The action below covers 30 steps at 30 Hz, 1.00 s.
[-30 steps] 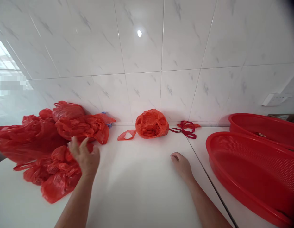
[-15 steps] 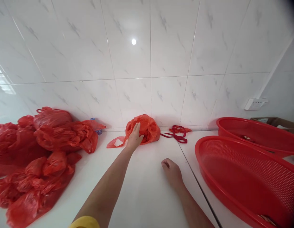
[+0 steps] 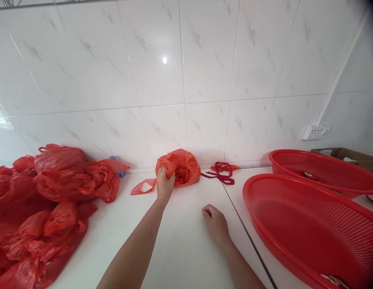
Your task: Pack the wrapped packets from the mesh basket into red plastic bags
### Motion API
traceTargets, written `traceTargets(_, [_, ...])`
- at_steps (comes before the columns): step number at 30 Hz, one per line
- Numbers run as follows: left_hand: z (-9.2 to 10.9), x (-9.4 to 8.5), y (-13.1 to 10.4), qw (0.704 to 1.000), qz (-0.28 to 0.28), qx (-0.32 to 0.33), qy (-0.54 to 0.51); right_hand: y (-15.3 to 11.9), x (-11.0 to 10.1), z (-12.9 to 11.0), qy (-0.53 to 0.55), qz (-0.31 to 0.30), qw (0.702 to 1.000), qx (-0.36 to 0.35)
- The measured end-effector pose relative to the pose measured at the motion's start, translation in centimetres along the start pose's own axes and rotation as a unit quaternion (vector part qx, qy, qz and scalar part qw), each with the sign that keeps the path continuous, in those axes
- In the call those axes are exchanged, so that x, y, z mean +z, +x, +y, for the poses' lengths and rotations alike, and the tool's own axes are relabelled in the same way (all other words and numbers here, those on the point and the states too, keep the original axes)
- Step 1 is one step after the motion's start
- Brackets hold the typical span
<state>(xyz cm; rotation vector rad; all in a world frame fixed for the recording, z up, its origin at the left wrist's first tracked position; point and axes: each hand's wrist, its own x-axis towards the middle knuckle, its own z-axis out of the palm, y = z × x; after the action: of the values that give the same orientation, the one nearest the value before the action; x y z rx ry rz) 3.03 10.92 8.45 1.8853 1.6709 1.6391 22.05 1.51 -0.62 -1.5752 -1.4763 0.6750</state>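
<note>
Compared with one second ago, the person's left hand (image 3: 165, 188) is off the large heap of crumpled red plastic bags (image 3: 62, 172) and at the rounded, open-mouthed bundle of thin orange-red plastic (image 3: 190, 159). Camera view also differs, so the apparent shift of the other items is not counted as movement.

Bundle location: middle of the back edge of the white worktop (image 3: 180, 249), close to the white, grey-veined tiled wall (image 3: 210, 68). Its mouth faces the person, presumably for easy access; crumpled film shows inside. A flat, translucent red plastic loop (image 3: 139, 189) lies just beside it, to the left.

Left grip: fingers pressed together, pinching crumpled film at the left side of the mouth. This hold appears to suit slack material that offers no firm handle. Fingertips are partly hidden by the film.

Right grip: fingers curled into a loose fist, no item visible in it. The right hand (image 3: 217, 224) is near the worktop seam, seemingly idle; contact with the surface cannot be confirmed.

Right end of the worktop: a large oval red plastic basket with perforated sides (image 3: 249, 192). Between basket and bundle, a looped dark-red strap (image 3: 229, 181) lies near the back edge.
</note>
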Motion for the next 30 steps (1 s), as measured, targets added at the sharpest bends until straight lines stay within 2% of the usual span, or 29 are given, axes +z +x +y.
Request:
traceTargets(4, [0.0, -1.1, -1.2, 0.998, 0.008, 0.011, -0.067, 0.0, 0.0, 0.1, 0.003, -0.001, 1.000, -0.007])
traceTargets(8, [0.2, -2.6, -0.1, 0.993, 0.008, -0.019, -0.112, 0.0, 0.1, 0.0, 0.006, 0.001, 1.000, -0.004])
traceTargets(11, [1.6, -3.9, 0.0, 0.989, -0.015, 0.021, -0.145, 0.1, 0.1, 0.1, 0.005, 0.001, 1.000, -0.003])
traceTargets(13, [2.5, -4.4, -1.4, 0.987, -0.039, 0.084, -0.134, 0.1, 0.1, 0.1, 0.006, 0.000, 1.000, 0.001])
traceTargets(15, [2.7, -4.5, -3.8, 0.980, -0.087, 0.158, -0.089, 0.1, 0.1, 0.2, 0.024, 0.002, 1.000, 0.002])
traceTargets(19, [0.7, -3.9, -9.9, 0.932, -0.237, 0.275, -0.018, -0.1, -0.1, 0.2, 0.186, -0.012, 0.982, 0.000])
traceTargets(21, [-0.7, -3.7, -12.3, 0.915, -0.283, 0.285, 0.029, -0.1, -0.1, 0.0, 0.264, -0.046, 0.963, 0.011])
traceTargets(23, [-1.5, -3.7, -13.7, 0.902, -0.318, 0.284, 0.068, -0.2, 0.0, -0.3, 0.272, -0.081, 0.959, 0.016])
traceTargets(26, [-1.5, -3.7, -14.7, 0.886, -0.357, 0.283, 0.083, -0.4, 0.4, -0.6, 0.175, -0.096, 0.980, -0.010])
traceTargets(30, [-1.3, -3.6, -15.2, 0.899, -0.360, 0.237, 0.078, -1.1, 0.9, -0.9, 0.058, -0.115, 0.989, -0.068])
